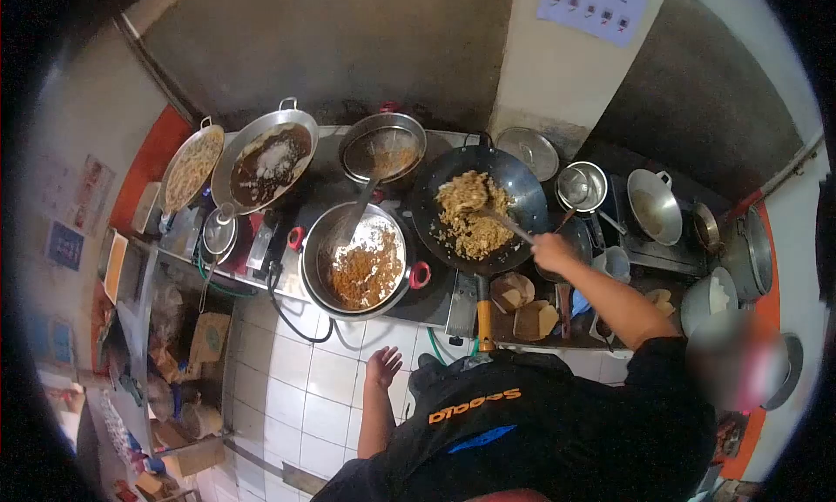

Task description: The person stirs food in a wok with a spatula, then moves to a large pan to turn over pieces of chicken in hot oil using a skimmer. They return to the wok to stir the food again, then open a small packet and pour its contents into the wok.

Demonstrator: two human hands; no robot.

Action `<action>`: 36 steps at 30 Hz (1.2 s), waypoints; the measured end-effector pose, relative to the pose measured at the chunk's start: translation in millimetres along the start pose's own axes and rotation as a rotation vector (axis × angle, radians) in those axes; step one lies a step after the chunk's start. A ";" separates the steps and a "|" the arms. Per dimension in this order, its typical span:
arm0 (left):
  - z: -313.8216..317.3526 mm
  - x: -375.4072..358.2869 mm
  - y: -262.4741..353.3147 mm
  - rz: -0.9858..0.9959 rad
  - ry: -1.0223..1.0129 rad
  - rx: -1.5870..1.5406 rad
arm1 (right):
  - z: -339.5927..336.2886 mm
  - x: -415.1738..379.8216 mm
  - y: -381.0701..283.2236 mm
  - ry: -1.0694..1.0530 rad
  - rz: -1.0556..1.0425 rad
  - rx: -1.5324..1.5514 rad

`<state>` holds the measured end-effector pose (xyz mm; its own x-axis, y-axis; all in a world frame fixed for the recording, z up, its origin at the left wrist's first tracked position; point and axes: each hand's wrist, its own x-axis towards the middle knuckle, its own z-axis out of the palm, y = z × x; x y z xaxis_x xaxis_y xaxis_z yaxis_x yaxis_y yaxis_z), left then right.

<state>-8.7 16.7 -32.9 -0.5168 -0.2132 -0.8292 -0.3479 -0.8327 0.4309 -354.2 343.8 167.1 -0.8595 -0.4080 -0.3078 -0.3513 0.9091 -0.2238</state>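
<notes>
My right hand (553, 254) is closed around the handle of a metal spatula (512, 228). Its head is partly buried in crumbly yellow-brown food (477, 232), which looks like fried rice, in a black wok (525, 184). The wok sits on the stove, its wooden handle (485, 326) pointing toward my body. My left hand (383, 366) hangs low over the tiled floor, holding nothing, fingers extended. Nearest to it is a steel pot (306, 271) with red handles, holding brown fried bits. A long-handled strainer (344, 228) leans in that pot.
Behind the pot is another pan (418, 141) with oil. To the left stand a wide pan of dark liquid (222, 184) and a pan of pale food (187, 167). Strainers (582, 186), a pale wok (655, 208) and brown paper packets (534, 320) are at right. Shelves (144, 328) line the left.
</notes>
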 end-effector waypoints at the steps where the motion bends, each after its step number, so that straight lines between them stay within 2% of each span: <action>1: -1.4 -0.4 1.9 -0.020 -0.014 -0.003 | 5.2 -5.0 -6.6 -0.054 0.024 0.040; 3: -10.2 -1.9 9.5 -0.050 -0.018 0.010 | -4.1 -28.2 7.2 -0.166 -0.104 -0.025; 5: -12.0 -1.4 15.6 0.006 -0.072 0.031 | -25.2 -24.6 36.4 -0.243 -0.172 -0.312; 6: -6.4 -6.1 20.9 0.012 -0.038 0.054 | -19.8 -7.4 52.6 -0.214 -0.094 -0.340; 7: -12.6 1.6 20.8 0.007 -0.053 0.057 | -22.6 -4.8 37.5 -0.103 0.085 -0.219; 9: -8.5 4.1 24.1 0.013 -0.069 0.074 | -0.3 11.6 23.4 -0.034 0.098 -0.112; 12: 5.2 -2.5 29.5 0.024 -0.095 0.085 | -3.4 -25.7 5.5 -0.181 -0.034 -0.134; 15: 19.9 1.5 25.4 0.042 -0.128 0.126 | -33.8 -14.6 63.7 -0.315 -0.081 -0.211; 16: 29.9 -0.6 22.2 0.054 -0.133 0.147 | -46.0 3.0 64.6 -0.321 -0.058 -0.372; 17: 37.4 -4.4 20.7 0.055 -0.186 0.156 | -55.7 17.8 61.5 -0.330 -0.035 -0.527; 19: 50.9 0.6 14.1 0.011 -0.208 0.188 | -96.9 32.1 36.5 -0.078 0.043 -0.323; 21: 61.3 -1.2 12.1 0.009 -0.216 0.205 | -152.0 37.4 -0.1 -0.068 0.036 -0.444; 23: 58.9 -5.8 7.5 -0.008 -0.211 0.220 | -202.3 38.5 -23.5 -0.218 0.065 -0.605; 25: 51.9 -8.9 4.2 0.040 -0.227 0.186 | -240.8 25.7 -47.4 -0.302 0.237 -0.532; 26: 47.6 -10.7 1.9 0.054 -0.212 0.184 | -251.0 23.5 -59.0 -0.390 0.255 -0.640; 30: 38.7 -14.6 -11.5 0.039 -0.137 0.180 | -217.3 61.8 -45.7 -0.385 0.223 -0.845; 33: 39.9 -15.2 -21.4 -0.006 -0.142 0.179 | -183.2 77.3 -44.8 -0.118 0.077 -0.770; 34: 44.1 -18.1 -23.0 -0.011 -0.121 0.202 | -179.2 78.6 -44.7 -0.120 0.072 -0.772; 36: 43.0 -14.9 -28.4 -0.014 -0.120 0.165 | -168.9 76.1 -44.7 0.082 -0.117 -0.666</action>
<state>-24.8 65.5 -17.5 -0.5968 -0.1319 -0.7915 -0.4742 -0.7378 0.4804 -466.6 286.4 309.9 -0.8182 -0.5228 -0.2393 -0.5745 0.7283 0.3735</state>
